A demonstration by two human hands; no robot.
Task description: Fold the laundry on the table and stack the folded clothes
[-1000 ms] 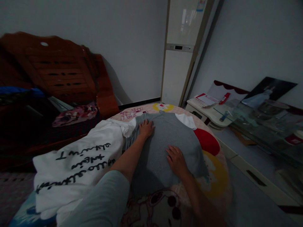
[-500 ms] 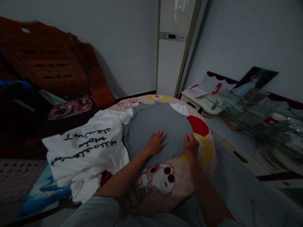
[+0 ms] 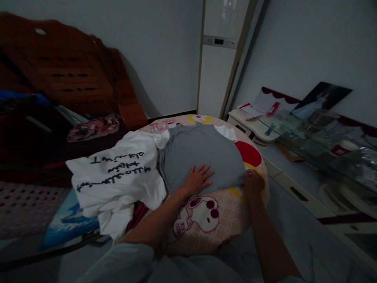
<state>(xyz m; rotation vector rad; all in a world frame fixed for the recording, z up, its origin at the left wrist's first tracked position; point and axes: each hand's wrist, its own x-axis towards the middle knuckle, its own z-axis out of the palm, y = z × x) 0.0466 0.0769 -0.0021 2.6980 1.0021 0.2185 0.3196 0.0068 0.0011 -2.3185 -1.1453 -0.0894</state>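
A grey shirt (image 3: 203,151) with a white sleeve (image 3: 226,133) at its far right lies spread on the round table, which has a pink patterned cover (image 3: 232,220). My left hand (image 3: 196,180) rests flat on the shirt near its close edge, fingers spread. My right hand (image 3: 253,182) is closed on the shirt's near right corner; the fingers hide the pinched cloth. To the left, a white shirt with black lettering (image 3: 118,173) lies crumpled, partly hanging over the table's edge.
A wooden bench (image 3: 67,74) holding clothes stands at the left. At the right is a low cabinet (image 3: 288,184) with a glass top carrying a paper cup (image 3: 343,148), papers (image 3: 250,111) and a photo (image 3: 322,100). A tall white unit (image 3: 218,74) stands behind the table.
My right hand has moved right, and the grey shirt's near right corner has stretched out with it. My left hand stays flat on the shirt. The view has shifted slightly.
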